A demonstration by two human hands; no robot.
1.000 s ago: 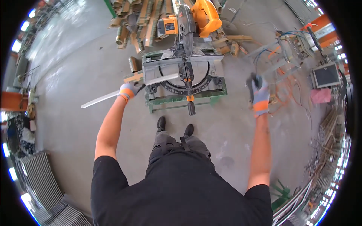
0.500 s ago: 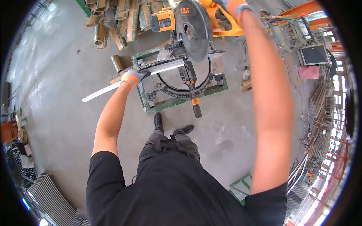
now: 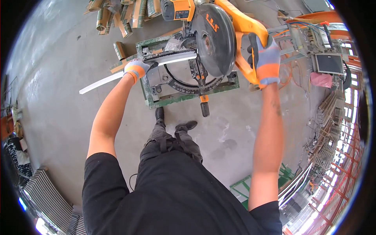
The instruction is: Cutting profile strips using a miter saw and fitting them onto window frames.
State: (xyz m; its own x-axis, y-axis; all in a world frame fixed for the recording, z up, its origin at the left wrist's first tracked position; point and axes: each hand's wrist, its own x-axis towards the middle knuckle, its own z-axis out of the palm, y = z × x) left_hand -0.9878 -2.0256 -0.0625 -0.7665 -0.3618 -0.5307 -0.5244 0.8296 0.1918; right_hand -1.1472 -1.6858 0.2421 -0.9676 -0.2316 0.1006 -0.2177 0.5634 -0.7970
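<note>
My left hand [image 3: 137, 68], in a grey and orange glove, is closed round a long white strip [image 3: 102, 83]. The strip lies along the fence of a mitre saw, its right end beside the dark blade guard [image 3: 215, 41]; its left end sticks out past the saw. My right hand [image 3: 267, 58], gloved alike, wraps round the orange saw handle [image 3: 248, 23]. Below the guard, the saw's round base [image 3: 178, 80] rests on a green metal frame [image 3: 156, 102]. An orange and black knob [image 3: 204, 106] points toward me from the base.
Cut tube pieces [image 3: 139, 13] are piled on the floor behind the saw. One short piece [image 3: 119, 51] lies left of the frame. At the right stand a monitor [image 3: 329, 63] and a pink cloth [image 3: 321, 80]. Stacked grey profiles [image 3: 49, 192] lie at the lower left.
My right hand has swung the saw handle and head nearer to me and to the right in the picture. My left hand still holds the strip at the fence. The view has shifted slightly.
</note>
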